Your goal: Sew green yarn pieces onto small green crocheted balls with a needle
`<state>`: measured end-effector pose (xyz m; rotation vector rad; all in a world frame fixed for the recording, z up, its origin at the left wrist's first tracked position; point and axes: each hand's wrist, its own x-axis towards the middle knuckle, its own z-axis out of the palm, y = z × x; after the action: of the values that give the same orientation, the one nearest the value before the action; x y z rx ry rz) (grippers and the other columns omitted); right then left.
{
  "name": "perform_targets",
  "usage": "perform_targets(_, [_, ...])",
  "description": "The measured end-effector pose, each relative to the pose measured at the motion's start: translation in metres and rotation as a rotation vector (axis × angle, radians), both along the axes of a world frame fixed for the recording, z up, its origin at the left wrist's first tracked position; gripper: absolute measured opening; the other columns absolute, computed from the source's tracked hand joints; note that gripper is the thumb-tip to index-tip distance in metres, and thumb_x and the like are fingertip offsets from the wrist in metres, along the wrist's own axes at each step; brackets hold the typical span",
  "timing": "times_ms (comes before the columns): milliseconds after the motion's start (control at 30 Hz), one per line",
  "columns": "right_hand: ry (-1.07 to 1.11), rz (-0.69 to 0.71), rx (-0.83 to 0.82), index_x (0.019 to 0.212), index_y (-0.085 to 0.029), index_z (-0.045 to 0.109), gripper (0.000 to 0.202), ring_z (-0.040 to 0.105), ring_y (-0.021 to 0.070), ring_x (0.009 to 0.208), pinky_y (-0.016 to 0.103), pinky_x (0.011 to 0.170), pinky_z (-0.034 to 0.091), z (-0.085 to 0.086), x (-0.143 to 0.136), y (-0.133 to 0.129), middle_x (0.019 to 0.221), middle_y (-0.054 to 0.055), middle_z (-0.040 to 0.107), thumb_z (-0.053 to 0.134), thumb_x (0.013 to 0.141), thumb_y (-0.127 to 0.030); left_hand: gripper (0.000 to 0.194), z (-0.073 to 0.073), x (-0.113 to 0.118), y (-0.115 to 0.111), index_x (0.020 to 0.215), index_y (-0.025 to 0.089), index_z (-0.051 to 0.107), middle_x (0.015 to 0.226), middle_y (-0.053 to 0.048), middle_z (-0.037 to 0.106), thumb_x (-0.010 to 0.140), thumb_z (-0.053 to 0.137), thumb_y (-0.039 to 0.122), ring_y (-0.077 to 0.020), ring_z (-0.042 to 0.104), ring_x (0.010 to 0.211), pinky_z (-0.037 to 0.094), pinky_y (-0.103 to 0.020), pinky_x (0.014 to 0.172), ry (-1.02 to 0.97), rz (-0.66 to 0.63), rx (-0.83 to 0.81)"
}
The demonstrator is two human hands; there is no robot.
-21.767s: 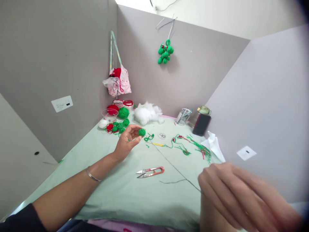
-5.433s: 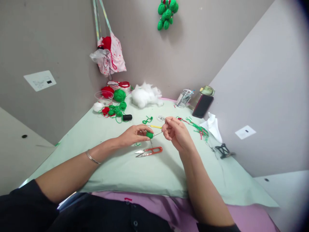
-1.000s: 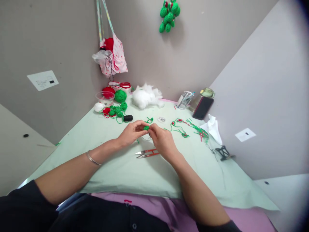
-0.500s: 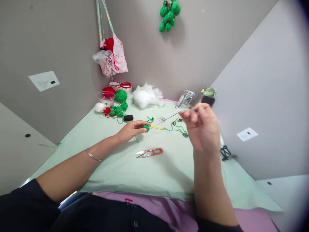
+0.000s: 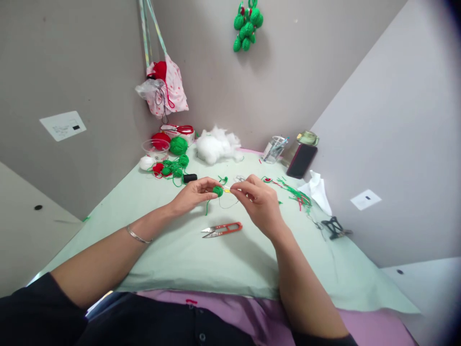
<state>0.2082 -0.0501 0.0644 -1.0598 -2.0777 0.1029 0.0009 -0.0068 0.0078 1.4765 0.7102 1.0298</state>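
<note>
Head view: right hand [image 5: 260,201] blocks part of the bench [image 5: 230,264]; only a short bit of a yellow tool [image 5: 227,191] shows between the hands. Too small to tell what sits between the right fingertips. Hanging green bunch [image 5: 247,30] cut off at top edge.

Left hand [image 5: 196,193] reaches in from lower left, fingers pinching the green ball [image 5: 217,191], which is up off the bench near center. Right hand just beside it, thumb and index pressed together at the tips, pointing at the ball. Thin dark thread [image 5: 226,208] sags in a loop between ball and right hand; green yarn tail [image 5: 207,207] hangs below the left fingers.

Around: snips [image 5: 222,229] on the bench nearer the body, blades to the left. Black spool [image 5: 189,178] just behind left hand, white stuffing [image 5: 218,145] farther back. Phone [image 5: 302,161] leans, tilted, at back right.
</note>
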Motion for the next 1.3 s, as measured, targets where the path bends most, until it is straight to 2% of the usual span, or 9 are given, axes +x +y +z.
perform_targets(100, [-0.137,-0.031,0.075,0.090,-0.022,0.070,0.020,0.052,0.0142,0.069,0.027,0.064,0.037,-0.008,-0.003,0.002,0.074,0.003,0.053,0.050,0.095,-0.024,0.034,0.000,-0.001,0.001,0.105,0.019,0.066,0.108,-0.008,0.067,0.074,0.075,0.031,-0.0211,0.060,0.101,0.043,-0.036,0.093,0.000,0.013,0.019])
perform_targets(233, [-0.210,-0.029,0.075,0.088,-0.021,0.069,0.022,0.051,0.0150,0.072,0.027,0.064,0.036,-0.012,-0.004,0.004,0.076,0.003,0.054,0.048,0.095,-0.022,0.034,-0.001,-0.002,0.001,0.106,0.019,0.065,0.112,-0.008,0.066,0.075,0.074,0.030,-0.0210,0.060,0.102,0.043,-0.038,0.095,0.003,0.009,0.039])
perform_targets(767, [-0.248,-0.024,0.045,0.084,-0.018,0.066,0.018,0.049,0.0130,0.066,0.025,0.062,0.035,-0.013,-0.007,0.003,0.076,0.002,0.053,0.051,0.093,-0.018,0.031,0.004,0.000,-0.003,0.102,0.017,0.066,0.107,-0.007,0.066,0.073,0.074,0.024,-0.0197,0.061,0.099,0.045,-0.038,0.094,0.029,0.032,0.049])
perform_targets(933, [-0.231,-0.004,0.001,0.085,-0.019,0.067,0.017,0.049,0.0133,0.068,0.025,0.063,0.035,-0.014,-0.005,0.005,0.076,0.002,0.053,0.052,0.093,-0.018,0.029,0.003,0.000,-0.002,0.099,0.017,0.068,0.105,-0.006,0.066,0.071,0.075,0.023,-0.0203,0.061,0.100,0.045,-0.038,0.095,0.043,0.053,0.068])
perform_targets(1100, [-0.181,0.039,-0.069,0.089,-0.021,0.069,0.015,0.051,0.0126,0.070,0.025,0.066,0.036,-0.011,0.000,0.006,0.079,0.002,0.054,0.055,0.093,-0.021,0.031,0.003,-0.003,-0.002,0.102,0.018,0.068,0.107,-0.006,0.067,0.072,0.075,0.023,-0.0206,0.061,0.102,0.046,-0.037,0.094,0.055,0.008,0.055])
perform_targets(1300, [-0.033,0.105,-0.232,0.086,-0.021,0.071,0.013,0.047,0.0101,0.064,0.024,0.062,0.035,-0.008,-0.002,0.006,0.075,-0.001,0.050,0.058,0.091,-0.020,0.033,0.005,-0.003,-0.004,0.103,0.018,0.070,0.105,-0.006,0.068,0.072,0.077,0.026,-0.0201,0.062,0.098,0.047,-0.035,0.089,0.033,-0.071,0.008])
